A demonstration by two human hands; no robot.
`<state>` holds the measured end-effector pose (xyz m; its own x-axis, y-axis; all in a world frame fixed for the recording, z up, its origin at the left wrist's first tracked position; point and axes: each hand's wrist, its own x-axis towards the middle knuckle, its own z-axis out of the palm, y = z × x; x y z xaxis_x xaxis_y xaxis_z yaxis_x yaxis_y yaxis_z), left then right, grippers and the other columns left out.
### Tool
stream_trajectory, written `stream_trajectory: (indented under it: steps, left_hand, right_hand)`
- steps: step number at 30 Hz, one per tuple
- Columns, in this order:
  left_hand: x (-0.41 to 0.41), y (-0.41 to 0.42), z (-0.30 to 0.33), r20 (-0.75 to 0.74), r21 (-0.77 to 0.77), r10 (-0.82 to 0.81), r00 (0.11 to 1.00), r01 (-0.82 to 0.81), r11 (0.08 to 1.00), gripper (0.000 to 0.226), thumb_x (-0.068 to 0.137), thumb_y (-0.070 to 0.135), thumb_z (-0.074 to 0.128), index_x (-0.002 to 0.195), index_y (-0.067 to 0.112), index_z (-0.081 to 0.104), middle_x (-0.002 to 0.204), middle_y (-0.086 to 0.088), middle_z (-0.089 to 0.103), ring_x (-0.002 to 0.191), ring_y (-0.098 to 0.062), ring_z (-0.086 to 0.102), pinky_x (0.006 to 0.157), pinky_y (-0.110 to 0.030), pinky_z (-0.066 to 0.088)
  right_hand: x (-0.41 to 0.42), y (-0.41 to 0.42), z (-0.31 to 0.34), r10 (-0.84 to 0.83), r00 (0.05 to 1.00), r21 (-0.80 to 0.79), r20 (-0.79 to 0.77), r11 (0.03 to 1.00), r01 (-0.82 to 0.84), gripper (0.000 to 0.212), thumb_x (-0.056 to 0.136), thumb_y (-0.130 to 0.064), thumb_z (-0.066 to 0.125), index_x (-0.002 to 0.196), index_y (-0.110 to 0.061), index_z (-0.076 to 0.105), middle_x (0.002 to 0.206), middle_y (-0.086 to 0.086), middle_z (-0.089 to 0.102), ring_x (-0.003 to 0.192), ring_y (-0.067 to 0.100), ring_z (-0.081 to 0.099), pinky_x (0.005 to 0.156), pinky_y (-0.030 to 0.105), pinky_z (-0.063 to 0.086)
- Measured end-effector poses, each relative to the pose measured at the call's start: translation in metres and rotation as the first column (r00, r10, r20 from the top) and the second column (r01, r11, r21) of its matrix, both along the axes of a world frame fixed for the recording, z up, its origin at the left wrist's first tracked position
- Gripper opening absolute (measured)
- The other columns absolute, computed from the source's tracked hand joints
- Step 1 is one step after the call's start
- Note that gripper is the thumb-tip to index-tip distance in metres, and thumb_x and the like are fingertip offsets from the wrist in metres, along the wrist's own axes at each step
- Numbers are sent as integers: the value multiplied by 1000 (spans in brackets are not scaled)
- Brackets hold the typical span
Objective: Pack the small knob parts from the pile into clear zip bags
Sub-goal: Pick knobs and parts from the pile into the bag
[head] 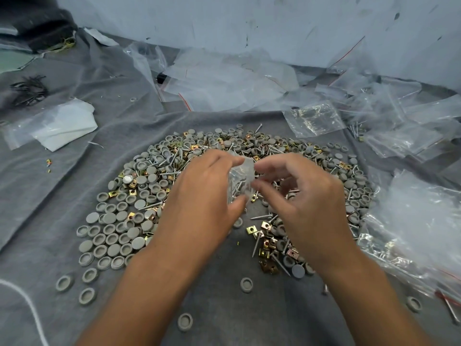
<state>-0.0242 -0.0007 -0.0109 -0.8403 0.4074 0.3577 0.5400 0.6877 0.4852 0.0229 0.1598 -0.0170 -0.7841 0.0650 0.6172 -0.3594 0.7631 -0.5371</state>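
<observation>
Left grip: the left hand pinches the small clear zip bag between thumb and forefinger along its left edge, holding it upright above the pile, probably so the parts inside settle to the bottom.
Right grip: the right hand pinches the bag's right edge near the top, fingers curled; judged from this, the 2 hands are either pulling the mouth apart or pressing the zip shut, and which one cannot be told.
Bag contents: screws and at least 1 grey piece show through the plastic between the 2 grips; the count cannot be read.
Pile: directly under and around both grips lie the grey knob caps, brass clips and screws, all on a grey cloth; keeping the bag over the pile means anything dropped falls back among the stock.
Empty bags: a heap of clear bags lies beyond the grips, well apart, within reach for the next fill.
Filled bags: packed bags are stacked to the right of the right grip, probably the drop-off side.
Progress: most of the pile is unpacked.
</observation>
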Motion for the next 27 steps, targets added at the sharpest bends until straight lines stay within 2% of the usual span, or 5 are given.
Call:
stream_trajectory:
  steps: [3,6,9,14,27]
  left_hand:
    - [-1,-2,3,4,13,16,1000,-16,1000,61,79,33,80,135,25,57,121,14,55,102,-3,52,97,-19,41]
    - [-1,-5,11,-28,217,112,993,-103,971,61,79,31,81,134,25,58,120,17,52,92,3,51,87,-2,38]
    - [-3,-15,21,-160,384,254,954,-177,906,58,83,30,78,136,20,57,123,12,52,98,1,53,87,-8,42]
    - [-5,-16,14,-127,95,197,972,-186,978,60,83,29,76,139,21,56,129,3,57,116,-15,51,102,-26,35]
    - [0,-2,3,-66,28,39,997,-38,999,59,80,19,79,135,22,58,124,10,57,103,-3,49,103,-25,40]
  right_hand:
    - [3,16,5,-18,973,-8,229,1000,21,17,87,-21,78,96,-32,68,83,-22,66,83,-6,64,68,2,44]
    - [10,33,4,0,838,69,546,997,-45,18,86,-29,79,87,-41,65,81,-25,66,78,-10,61,61,2,43]
    - [20,40,4,57,684,89,727,980,-175,16,80,-43,81,88,-46,67,91,-34,64,83,-11,60,61,10,48]
    - [20,35,-3,-134,691,433,711,857,-279,45,77,-65,74,118,-50,63,103,-27,49,103,0,38,91,29,42]
    - [19,34,-7,-152,717,466,680,845,-264,40,86,-59,67,125,-51,60,105,-27,41,104,2,33,86,25,36]
